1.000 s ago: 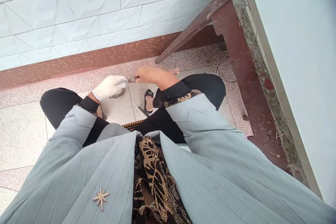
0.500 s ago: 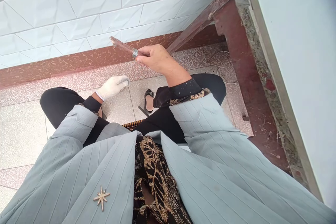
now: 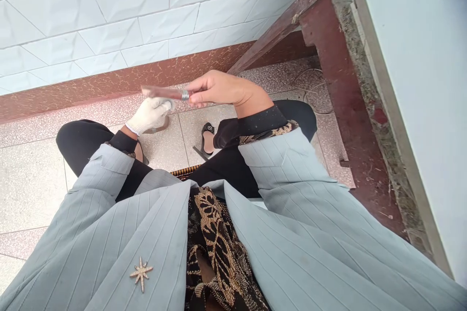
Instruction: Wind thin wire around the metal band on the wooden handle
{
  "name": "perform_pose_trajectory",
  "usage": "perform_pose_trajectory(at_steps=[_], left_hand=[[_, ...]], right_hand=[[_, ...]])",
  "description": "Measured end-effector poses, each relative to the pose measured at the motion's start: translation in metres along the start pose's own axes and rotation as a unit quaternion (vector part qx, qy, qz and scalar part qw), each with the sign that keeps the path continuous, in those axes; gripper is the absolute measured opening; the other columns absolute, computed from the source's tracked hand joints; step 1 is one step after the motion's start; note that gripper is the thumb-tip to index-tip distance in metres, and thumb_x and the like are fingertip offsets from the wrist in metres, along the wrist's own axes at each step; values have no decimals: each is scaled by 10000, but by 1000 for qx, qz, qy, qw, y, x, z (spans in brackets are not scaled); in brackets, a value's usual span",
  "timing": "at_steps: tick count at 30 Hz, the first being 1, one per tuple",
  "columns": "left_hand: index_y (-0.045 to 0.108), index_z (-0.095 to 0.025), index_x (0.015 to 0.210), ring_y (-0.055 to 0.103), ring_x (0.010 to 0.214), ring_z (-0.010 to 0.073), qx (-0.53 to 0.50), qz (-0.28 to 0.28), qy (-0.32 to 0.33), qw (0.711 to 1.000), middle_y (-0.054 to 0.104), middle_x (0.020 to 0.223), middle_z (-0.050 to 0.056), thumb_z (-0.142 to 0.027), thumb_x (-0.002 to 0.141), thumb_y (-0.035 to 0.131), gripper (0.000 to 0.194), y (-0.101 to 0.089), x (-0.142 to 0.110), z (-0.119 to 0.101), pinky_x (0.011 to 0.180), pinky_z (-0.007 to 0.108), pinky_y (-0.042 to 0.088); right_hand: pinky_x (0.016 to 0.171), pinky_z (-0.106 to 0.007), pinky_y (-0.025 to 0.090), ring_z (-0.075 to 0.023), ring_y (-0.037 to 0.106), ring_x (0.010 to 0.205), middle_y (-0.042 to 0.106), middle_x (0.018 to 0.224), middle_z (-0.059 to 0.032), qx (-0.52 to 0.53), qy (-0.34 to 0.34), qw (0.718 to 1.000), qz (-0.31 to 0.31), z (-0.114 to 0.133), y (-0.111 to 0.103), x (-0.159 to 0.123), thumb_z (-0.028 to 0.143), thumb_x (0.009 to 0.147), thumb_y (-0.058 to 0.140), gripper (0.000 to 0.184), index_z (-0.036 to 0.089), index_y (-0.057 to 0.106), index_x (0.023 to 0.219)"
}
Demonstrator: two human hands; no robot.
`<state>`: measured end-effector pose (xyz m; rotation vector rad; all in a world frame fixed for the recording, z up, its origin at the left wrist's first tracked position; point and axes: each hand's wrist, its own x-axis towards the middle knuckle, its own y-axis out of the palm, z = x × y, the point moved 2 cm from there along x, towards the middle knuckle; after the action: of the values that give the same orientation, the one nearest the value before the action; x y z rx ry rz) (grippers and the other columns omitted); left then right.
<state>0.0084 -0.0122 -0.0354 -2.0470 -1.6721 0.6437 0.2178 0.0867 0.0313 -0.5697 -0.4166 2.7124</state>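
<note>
My right hand (image 3: 215,88), bare, pinches the near end of a brown stick (image 3: 164,93). Silvery wire (image 3: 185,95) is wound around the stick just beyond my fingertips. The stick points left, almost level, its far end blurred and overlapping my left hand in view. My left hand (image 3: 148,114), in a white knitted glove, is closed just below it; what its fingers hold is hidden. A brownish curved piece (image 3: 160,127) shows under the glove; I cannot tell whether it is held or lies on the floor.
A white tiled wall (image 3: 109,14) with a brown skirting is ahead. On the right stands a reddish-brown wooden frame (image 3: 343,87) with a slanting brace (image 3: 277,26), beneath a pale tabletop (image 3: 416,58). A loop of wire (image 3: 310,80) lies on the floor by it.
The stick has swung down from a tilt to nearly level. My right hand moved slightly down; my gloved left hand moved left and up. The brownish piece below the glove has come into view.
</note>
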Motion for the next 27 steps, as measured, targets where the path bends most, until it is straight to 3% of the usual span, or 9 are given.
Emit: perform_pose_trajectory(at_steps=[4, 8, 10, 13, 17, 19, 21, 23, 27], left_hand=[[701, -183, 981, 621, 752, 154, -10, 39, -10, 999, 690, 813, 10, -260, 1014, 486, 231, 24, 2, 1, 779, 297, 505], [737, -200, 979, 672, 778, 183, 82, 146, 25, 986, 722, 800, 12, -288, 1015, 540, 219, 37, -2, -8, 800, 312, 519], [757, -204, 1005, 704, 832, 214, 129, 154, 53, 978, 752, 844, 31, -294, 1018, 547, 229, 34, -4, -12, 825, 338, 528], [769, -202, 1039, 735, 952, 241, 150, 98, 73, 981, 799, 992, 57, -255, 1004, 533, 244, 18, -5, -13, 911, 373, 540], [753, -194, 1017, 727, 1013, 231, 108, -18, 43, 993, 798, 1037, 61, -237, 992, 527, 232, -6, -3, -4, 974, 375, 539], [732, -189, 1016, 708, 1009, 219, 72, -62, 19, 995, 791, 1053, 62, -245, 1006, 510, 229, -10, 0, 3, 966, 367, 537], [709, -187, 999, 680, 965, 202, 31, -76, -5, 997, 779, 1043, 62, -256, 1021, 482, 238, -5, 2, 8, 923, 356, 537], [693, -188, 971, 645, 886, 183, 4, -57, -23, 998, 756, 974, 56, -268, 1024, 466, 247, 6, 4, 8, 860, 345, 534], [694, -177, 989, 619, 791, 166, -18, 58, -12, 998, 674, 816, 11, -287, 1009, 487, 236, 33, 1, -4, 816, 324, 515]], right_hand=[[696, -249, 460, -130, 544, 705, 648, 847, -38, 107, 11, 965, -240, -3, -5, 4, 264, 1065, 624, 214, 167, 612, 874], [736, -286, 489, -187, 624, 801, 690, 909, -95, -35, 99, 952, -288, -15, -2, 18, 278, 1077, 603, 209, 156, 646, 913], [829, -335, 501, -257, 672, 940, 716, 954, -137, -198, 151, 937, -244, -23, 0, 25, 237, 1039, 638, 153, 137, 714, 952], [902, -382, 487, -313, 685, 1035, 729, 939, -157, -343, 201, 912, -101, -33, 7, 29, 167, 973, 700, 103, 129, 769, 907], [764, -312, 469, -196, 647, 776, 667, 729, -44, -255, 179, 934, 177, -32, 15, 18, 215, 961, 746, 144, 153, 768, 832], [736, -273, 456, -142, 603, 716, 655, 721, -7, -156, 119, 951, 240, -23, 13, 10, 280, 970, 754, 151, 148, 781, 902], [731, -247, 447, -107, 568, 703, 655, 744, 7, -72, 53, 977, 192, -15, 6, 3, 323, 980, 742, 187, 141, 783, 979], [720, -239, 444, -99, 552, 707, 663, 779, 4, -11, 7, 998, 66, -10, -2, -1, 326, 995, 715, 194, 144, 772, 1031], [707, -274, 470, -150, 590, 746, 673, 821, -37, -7, 15, 992, -127, -15, -6, 2, 309, 1000, 703, 162, 160, 742, 952]])
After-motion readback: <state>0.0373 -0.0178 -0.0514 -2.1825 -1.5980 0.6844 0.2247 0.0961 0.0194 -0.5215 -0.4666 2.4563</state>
